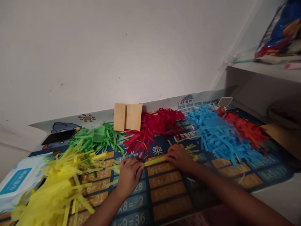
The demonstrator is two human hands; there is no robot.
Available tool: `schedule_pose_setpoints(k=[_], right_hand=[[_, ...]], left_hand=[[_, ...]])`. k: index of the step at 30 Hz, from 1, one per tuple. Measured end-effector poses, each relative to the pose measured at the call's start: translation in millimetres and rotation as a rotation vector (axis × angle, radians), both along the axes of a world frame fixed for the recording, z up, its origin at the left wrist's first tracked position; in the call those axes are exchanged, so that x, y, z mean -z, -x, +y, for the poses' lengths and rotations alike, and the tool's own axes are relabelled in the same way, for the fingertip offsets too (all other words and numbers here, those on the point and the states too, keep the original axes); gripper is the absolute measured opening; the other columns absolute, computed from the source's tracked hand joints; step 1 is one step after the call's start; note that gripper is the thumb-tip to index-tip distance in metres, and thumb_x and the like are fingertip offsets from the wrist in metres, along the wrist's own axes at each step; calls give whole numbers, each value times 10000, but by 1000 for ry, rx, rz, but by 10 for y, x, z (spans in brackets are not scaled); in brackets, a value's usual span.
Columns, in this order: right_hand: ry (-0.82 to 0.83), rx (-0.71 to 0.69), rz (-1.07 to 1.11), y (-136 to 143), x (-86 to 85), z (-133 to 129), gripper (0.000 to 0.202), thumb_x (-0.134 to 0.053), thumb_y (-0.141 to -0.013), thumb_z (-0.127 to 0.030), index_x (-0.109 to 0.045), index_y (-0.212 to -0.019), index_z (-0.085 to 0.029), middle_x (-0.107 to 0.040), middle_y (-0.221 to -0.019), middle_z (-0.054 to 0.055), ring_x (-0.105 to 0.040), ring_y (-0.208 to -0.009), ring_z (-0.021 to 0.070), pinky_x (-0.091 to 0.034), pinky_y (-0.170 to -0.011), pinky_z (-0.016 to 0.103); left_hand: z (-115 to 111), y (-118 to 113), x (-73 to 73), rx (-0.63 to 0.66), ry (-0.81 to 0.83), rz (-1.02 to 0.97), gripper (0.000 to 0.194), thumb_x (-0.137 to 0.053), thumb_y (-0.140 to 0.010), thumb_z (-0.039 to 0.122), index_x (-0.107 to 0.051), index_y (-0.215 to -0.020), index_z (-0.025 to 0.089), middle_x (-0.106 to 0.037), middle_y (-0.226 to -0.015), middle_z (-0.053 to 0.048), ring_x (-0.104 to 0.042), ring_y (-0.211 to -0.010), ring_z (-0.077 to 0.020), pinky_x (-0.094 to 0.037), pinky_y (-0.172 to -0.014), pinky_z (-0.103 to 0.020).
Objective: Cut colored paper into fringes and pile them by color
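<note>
A yellow fringed paper tassel (155, 160) is stretched level between my two hands, low over the printed mat. Its middle looks narrow and rolled, with loose strips poking out past both hands. My left hand (130, 174) is closed on the left part of it, fingers curled. Around the right part, my right hand (178, 157) is closed too, its fingers bent over the paper. Just behind the hands lies a red tassel pile (160, 124). A large yellow tassel pile (54, 185) spreads to the left of my left hand.
Green tassels (96, 136), blue tassels (218, 133) and orange-red tassels (244, 127) lie along the back. A folded brown paper piece (128, 117) leans near the wall. A black phone (58, 137) and a wipes packet (21, 180) are at left; a shelf (265, 72) juts out at right.
</note>
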State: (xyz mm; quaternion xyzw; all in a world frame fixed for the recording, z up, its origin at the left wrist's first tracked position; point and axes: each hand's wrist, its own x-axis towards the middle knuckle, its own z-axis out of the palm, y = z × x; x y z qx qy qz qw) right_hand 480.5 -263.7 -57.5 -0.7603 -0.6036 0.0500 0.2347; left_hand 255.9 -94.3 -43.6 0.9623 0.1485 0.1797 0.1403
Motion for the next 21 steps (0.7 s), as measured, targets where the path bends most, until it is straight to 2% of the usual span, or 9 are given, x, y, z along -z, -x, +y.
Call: schedule_pose_setpoints(k=[5, 11, 14, 16, 18, 21], right_hand=[[67, 68, 72, 0, -104, 114, 110, -666, -846, -214, -674, -737, -203, -636, -825, -15, -561, -844, 167, -285, -749, 319], [119, 99, 68, 1, -87, 191, 109, -650, -809, -189, -663, -701, -194, -634, -798, -2, -559, -835, 178, -279, -736, 317], [132, 104, 49, -10, -115, 202, 57, -667, -790, -192, -651, -735, -189, -631, -769, -1, -551, -791, 178, -279, -713, 312], [128, 93, 22, -4, -176, 185, 31, -677, -787, -186, -654, -769, -198, -641, -799, 5, -541, -814, 189, -288, -737, 327], [92, -7, -82, 21, -244, 154, 40, -668, -816, -189, -664, -788, -218, -655, -874, 13, -521, -895, 216, -287, -813, 377], [9, -264, -339, 76, -278, 123, 76, -614, -895, -183, -665, -859, -227, -664, -914, 18, -488, -970, 236, -242, -923, 460]], left_hand=[[6, -99, -6, -73, -22, 49, 217, -512, -905, 261, -652, -744, 222, -670, -749, -22, -585, -781, -212, -338, -772, -381], [44, -137, 41, -92, -61, 80, 163, -557, -854, 245, -623, -707, 218, -665, -722, -23, -571, -743, -212, -331, -715, -367], [27, -126, 12, -67, -93, 60, 87, -585, -837, 211, -651, -786, 235, -669, -792, -29, -571, -788, -220, -335, -750, -391], [-11, -121, -26, 8, -173, 33, 173, -593, -829, 146, -671, -906, 279, -672, -887, -26, -562, -877, -231, -323, -834, -433], [-59, -128, -67, 89, -269, 41, 290, -601, -813, 89, -662, -990, 311, -670, -937, -16, -541, -937, -239, -290, -910, -474], [-124, -176, -126, 151, -343, 103, 239, -613, -815, 115, -644, -996, 267, -673, -930, -12, -519, -947, -245, -261, -960, -508]])
